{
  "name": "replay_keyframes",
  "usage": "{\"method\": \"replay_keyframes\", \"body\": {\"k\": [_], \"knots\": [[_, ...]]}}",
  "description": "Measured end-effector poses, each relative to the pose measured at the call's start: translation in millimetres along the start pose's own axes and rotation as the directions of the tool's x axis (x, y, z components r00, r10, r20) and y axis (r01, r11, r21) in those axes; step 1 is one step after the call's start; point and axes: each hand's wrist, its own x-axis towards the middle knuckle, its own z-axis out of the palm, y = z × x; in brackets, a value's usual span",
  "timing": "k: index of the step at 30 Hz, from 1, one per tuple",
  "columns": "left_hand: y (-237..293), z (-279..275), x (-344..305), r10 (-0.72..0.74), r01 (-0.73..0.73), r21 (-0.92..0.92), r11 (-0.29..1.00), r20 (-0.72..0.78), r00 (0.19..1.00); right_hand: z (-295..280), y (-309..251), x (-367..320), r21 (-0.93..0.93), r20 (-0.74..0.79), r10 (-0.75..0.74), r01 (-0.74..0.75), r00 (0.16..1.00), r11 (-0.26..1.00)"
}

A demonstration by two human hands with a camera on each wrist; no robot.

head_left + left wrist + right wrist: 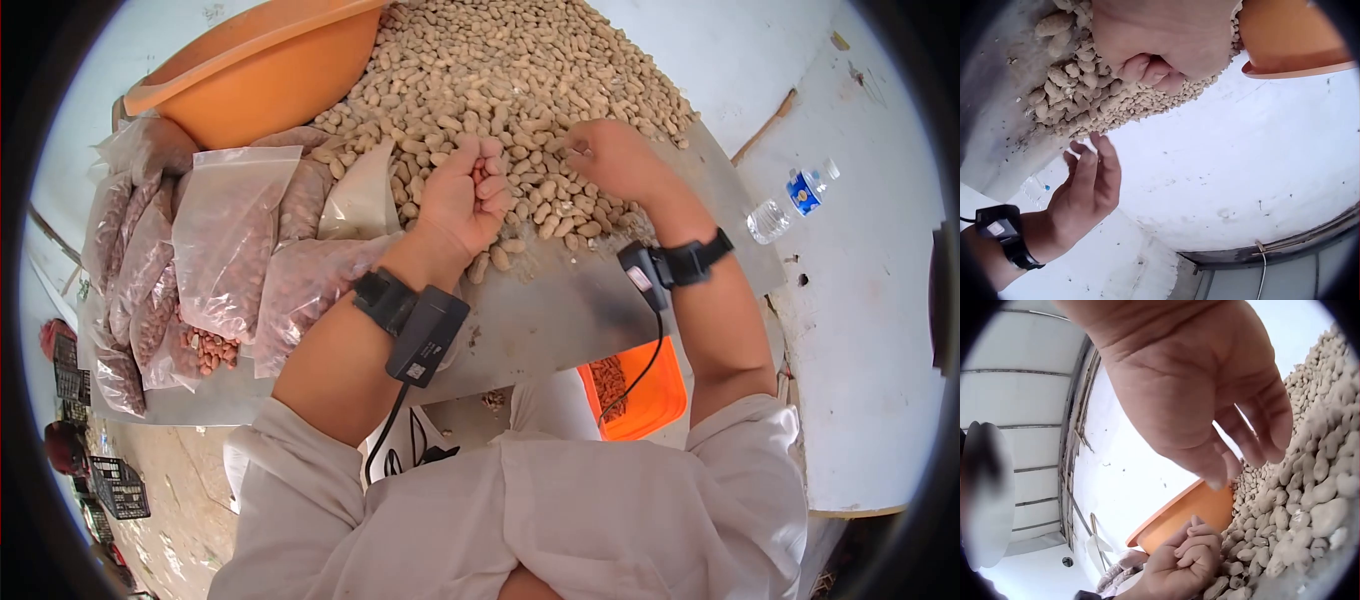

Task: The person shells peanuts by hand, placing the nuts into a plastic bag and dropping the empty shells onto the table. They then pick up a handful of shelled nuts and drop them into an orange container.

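Note:
A broad heap of unshelled peanuts (500,60) covers the back of the metal tabletop (540,320). My left hand (462,205) is palm up at the heap's near edge, fingers curled over a few reddish shelled peanuts (478,173). To its right, my right hand (618,160) hovers over the near right part of the heap. Its fingers are loosely bent, and a gap shows between thumb and fingers in the right wrist view, with nothing visible in them. Loose peanuts (1279,519) lie just below those fingertips.
Clear bags of reddish shelled peanuts (225,240) crowd the table's left side. Behind them stands a large orange basin (270,80). Below the front edge, between the knees, is an orange tub (668,395) of reddish contents. A water bottle (795,203) lies at right.

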Motion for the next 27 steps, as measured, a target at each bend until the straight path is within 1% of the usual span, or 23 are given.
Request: {"method": "replay_keyframes", "body": {"k": [1,4,10,13,15,16,17,18,19,21,22,23,26,27], "knots": [[-1,0,1,0.002,-0.002,0.007,1.000,0.001,1.000,6,2,11,-0.123,0.032,0.066,-0.062,0.997,0.991],[-1,0,2,0.005,-0.005,0.029,1.000,0.011,1.000,21,8,30,-0.206,0.089,0.141,-0.121,0.986,0.971],[-4,-1,1,0.006,-0.007,0.036,0.999,0.026,1.000,28,25,37,0.022,0.102,0.098,-0.100,0.990,0.995],[-4,-1,2,0.024,-0.025,0.039,0.999,0.011,1.000,21,16,39,-0.111,0.117,0.142,-0.129,0.983,0.985],[-3,-1,3,0.047,-0.047,0.044,0.998,0.003,0.999,1,-2,31,0.168,0.061,0.181,-0.189,0.982,0.968],[-3,0,2,0.072,-0.071,0.074,0.995,0.000,0.997,-5,-9,27,0.306,0.039,0.206,-0.208,0.978,0.929],[-3,2,2,0.096,-0.095,0.103,0.990,-0.003,0.995,-3,-9,27,0.556,0.042,0.160,-0.156,0.986,0.816],[-4,3,1,0.122,-0.120,0.132,0.984,-0.005,0.993,1,-9,27,0.763,0.032,0.113,-0.097,0.993,0.639],[-4,4,1,0.132,-0.130,0.130,0.983,-0.007,0.991,4,-10,28,0.911,0.009,0.069,-0.037,0.998,0.411],[-4,4,-1,0.161,-0.158,0.130,0.979,-0.013,0.987,14,-25,23,0.989,-0.074,0.091,0.061,0.993,0.138],[-3,6,-2,0.180,-0.177,0.150,0.973,-0.010,0.984,19,-32,21,0.994,-0.110,0.109,0.111,0.988,-0.006],[-4,7,-3,0.199,-0.195,0.171,0.966,-0.006,0.980,28,-33,21,0.992,-0.120,0.122,0.123,0.985,-0.023],[-5,11,-4,0.259,-0.255,0.266,0.930,0.022,0.966,44,-32,22,0.976,-0.208,0.063,0.203,0.976,0.081],[-6,12,-5,0.280,-0.275,0.312,0.909,0.029,0.960,45,-34,19,0.966,-0.224,0.075,0.212,0.972,0.145]]}}
